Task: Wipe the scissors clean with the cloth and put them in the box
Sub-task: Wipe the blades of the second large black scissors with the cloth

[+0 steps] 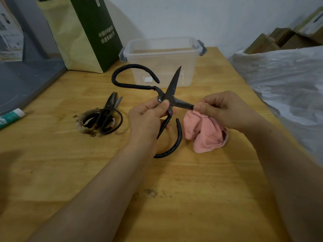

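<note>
Pink cloth [204, 131], pinched by the right hand [225, 110], covers one blade tip; the left hand [148, 117] grips the scissors [173, 84] at the pivot, that blade running left-to-right.

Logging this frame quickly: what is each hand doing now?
Left hand: grips the large scissors near the pivot.
Right hand: pinches the pink cloth onto one blade.

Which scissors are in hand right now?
The large black scissors, gripped by the left hand, right hand pinching cloth on one blade. The smaller scissors lie on the table.
</note>
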### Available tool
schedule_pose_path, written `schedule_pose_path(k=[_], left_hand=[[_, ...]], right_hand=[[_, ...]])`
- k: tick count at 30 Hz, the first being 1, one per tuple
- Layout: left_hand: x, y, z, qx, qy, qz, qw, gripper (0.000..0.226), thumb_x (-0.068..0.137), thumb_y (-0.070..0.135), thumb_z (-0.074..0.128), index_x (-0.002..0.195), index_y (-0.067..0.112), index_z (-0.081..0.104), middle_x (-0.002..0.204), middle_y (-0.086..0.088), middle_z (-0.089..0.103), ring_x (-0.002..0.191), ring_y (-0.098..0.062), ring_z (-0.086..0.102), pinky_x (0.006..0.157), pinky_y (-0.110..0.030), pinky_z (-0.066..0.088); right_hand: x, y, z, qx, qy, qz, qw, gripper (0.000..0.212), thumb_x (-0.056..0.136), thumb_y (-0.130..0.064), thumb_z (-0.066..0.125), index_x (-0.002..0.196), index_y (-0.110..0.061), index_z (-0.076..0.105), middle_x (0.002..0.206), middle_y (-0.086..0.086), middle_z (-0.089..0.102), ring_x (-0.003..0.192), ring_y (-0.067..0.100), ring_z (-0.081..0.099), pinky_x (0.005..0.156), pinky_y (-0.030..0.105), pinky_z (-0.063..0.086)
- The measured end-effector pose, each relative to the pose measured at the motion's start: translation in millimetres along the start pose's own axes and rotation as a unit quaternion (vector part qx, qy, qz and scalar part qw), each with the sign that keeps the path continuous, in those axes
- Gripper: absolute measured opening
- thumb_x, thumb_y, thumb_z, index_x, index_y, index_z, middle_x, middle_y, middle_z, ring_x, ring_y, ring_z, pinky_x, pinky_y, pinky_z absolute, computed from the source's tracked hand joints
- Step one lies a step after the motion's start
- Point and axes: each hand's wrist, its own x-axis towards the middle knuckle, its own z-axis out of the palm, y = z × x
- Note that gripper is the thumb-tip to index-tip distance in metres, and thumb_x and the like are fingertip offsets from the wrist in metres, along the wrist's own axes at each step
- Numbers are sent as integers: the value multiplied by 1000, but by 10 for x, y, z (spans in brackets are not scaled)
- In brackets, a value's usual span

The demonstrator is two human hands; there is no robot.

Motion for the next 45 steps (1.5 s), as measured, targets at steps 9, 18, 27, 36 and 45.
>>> schedule_pose_path(k=[9,18,27,36,45], left_hand=[[102,114,-135,5,43,47,998,15,93,7,56,84,6,69,71,-9,65,67,-17,60,48,-23,43],[-9,-47,33,56,-37,33,997,19,92,2,56,87,12,71,69,-8,63,68,-16,61,44,-22,42],[-28,-81,41,33,-50,4,998,17,93,5,55,89,5,71,70,-12,64,53,-17,57,45,-24,45],[-38,-124,57,35,-70,-28,997,15,93,5,57,87,5,71,69,-11,67,62,-19,61,45,-25,45],[-68,-143,89,50,-61,-11,997,20,92,3,57,83,11,73,70,-9,69,60,-18,62,47,-23,50]], right_hand=[[-30,170,-181,-33,113,62,991,15,88,-23,64,81,-12,73,84,20,70,69,18,59,62,28,47],[2,-166,-28,86,171,-30,981,17,90,-16,62,105,-17,70,101,-8,71,98,1,65,85,17,51],[-24,-219,148,168,59,7,984,24,72,2,73,96,-3,72,94,12,72,85,20,70,74,28,58],[6,-147,-14,135,129,61,981,11,69,-10,79,76,-15,71,68,5,71,62,14,69,54,23,55],[40,-205,161,172,101,93,975,12,88,-27,64,83,-16,63,59,-6,67,52,5,61,50,20,47]])
